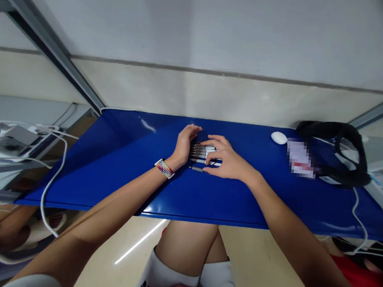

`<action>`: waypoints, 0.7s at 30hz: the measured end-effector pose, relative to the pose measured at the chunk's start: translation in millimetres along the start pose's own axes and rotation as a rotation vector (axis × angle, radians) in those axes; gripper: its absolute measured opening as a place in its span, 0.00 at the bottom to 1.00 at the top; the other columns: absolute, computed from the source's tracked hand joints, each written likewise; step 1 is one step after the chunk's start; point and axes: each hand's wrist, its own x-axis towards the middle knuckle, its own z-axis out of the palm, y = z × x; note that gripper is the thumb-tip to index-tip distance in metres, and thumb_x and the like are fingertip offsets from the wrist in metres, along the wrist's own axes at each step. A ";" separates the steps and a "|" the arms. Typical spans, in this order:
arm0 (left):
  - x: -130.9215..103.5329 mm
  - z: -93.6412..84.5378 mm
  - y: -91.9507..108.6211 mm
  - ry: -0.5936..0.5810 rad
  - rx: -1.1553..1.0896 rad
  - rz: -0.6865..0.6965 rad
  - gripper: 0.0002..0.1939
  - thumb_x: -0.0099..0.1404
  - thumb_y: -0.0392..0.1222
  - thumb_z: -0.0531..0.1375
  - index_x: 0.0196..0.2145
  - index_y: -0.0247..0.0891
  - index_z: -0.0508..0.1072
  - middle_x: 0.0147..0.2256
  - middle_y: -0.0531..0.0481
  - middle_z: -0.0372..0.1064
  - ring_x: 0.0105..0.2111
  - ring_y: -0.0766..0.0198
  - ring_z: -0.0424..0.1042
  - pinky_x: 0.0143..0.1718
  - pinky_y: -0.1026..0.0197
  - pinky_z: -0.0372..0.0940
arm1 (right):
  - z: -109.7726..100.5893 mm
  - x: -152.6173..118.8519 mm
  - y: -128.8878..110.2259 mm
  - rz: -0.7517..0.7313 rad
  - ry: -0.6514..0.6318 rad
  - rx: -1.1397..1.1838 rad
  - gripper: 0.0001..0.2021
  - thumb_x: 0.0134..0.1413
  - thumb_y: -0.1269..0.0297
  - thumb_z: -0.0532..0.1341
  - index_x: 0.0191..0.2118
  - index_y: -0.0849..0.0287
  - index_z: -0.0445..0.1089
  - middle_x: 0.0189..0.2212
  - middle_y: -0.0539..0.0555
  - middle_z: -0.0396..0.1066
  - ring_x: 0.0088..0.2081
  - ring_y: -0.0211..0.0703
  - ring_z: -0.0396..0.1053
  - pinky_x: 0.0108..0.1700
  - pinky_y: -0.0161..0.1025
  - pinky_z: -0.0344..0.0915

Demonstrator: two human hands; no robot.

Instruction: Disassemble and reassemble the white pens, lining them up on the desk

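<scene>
Several pens (pixel 199 151) lie side by side in a row on the blue tabletop (pixel 174 195), their tips toward the left. One pen (pixel 196 169) is at the near side, a little apart from the others. My left hand (pixel 184 146) stands on its edge at the tip end, fingers stretched out and palm facing the row. From the other side, my right hand (pixel 227 159) reaches over the pens with its fingers spread and curved. It hides their right ends, so I cannot see exactly which pens its fingertips touch.
On the right are a white oval mouse-like object (pixel 279 138), a blurred-out packet (pixel 300 157) and a black headset strap (pixel 358 151). White cables (pixel 357 212) hang at the right; another cable (pixel 45 190) loops at the left. A wall (pixel 214 95) closes off the back.
</scene>
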 end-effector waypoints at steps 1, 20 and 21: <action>0.3 -0.3 0.0 0.001 0.004 -0.001 0.19 0.73 0.60 0.58 0.39 0.42 0.76 0.49 0.45 0.78 0.58 0.54 0.75 0.64 0.52 0.64 | -0.6 0.1 -0.4 0.002 -0.020 -0.006 0.07 0.55 0.62 0.76 0.29 0.51 0.80 0.64 0.54 0.71 0.75 0.64 0.53 0.74 0.68 0.56; 1.4 -4.6 11.4 -0.125 0.017 0.203 0.19 0.75 0.59 0.58 0.37 0.41 0.77 0.40 0.45 0.76 0.44 0.56 0.76 0.53 0.53 0.71 | -8.6 3.3 -0.4 0.129 0.092 0.342 0.04 0.59 0.63 0.72 0.35 0.53 0.78 0.44 0.54 0.81 0.55 0.55 0.76 0.58 0.54 0.72; 0.4 -4.4 13.9 -0.133 0.041 0.204 0.21 0.75 0.60 0.57 0.37 0.41 0.77 0.38 0.45 0.75 0.42 0.57 0.76 0.51 0.53 0.71 | -10.6 3.9 2.3 0.184 0.134 0.388 0.04 0.60 0.62 0.71 0.36 0.53 0.78 0.39 0.53 0.81 0.47 0.52 0.78 0.52 0.50 0.74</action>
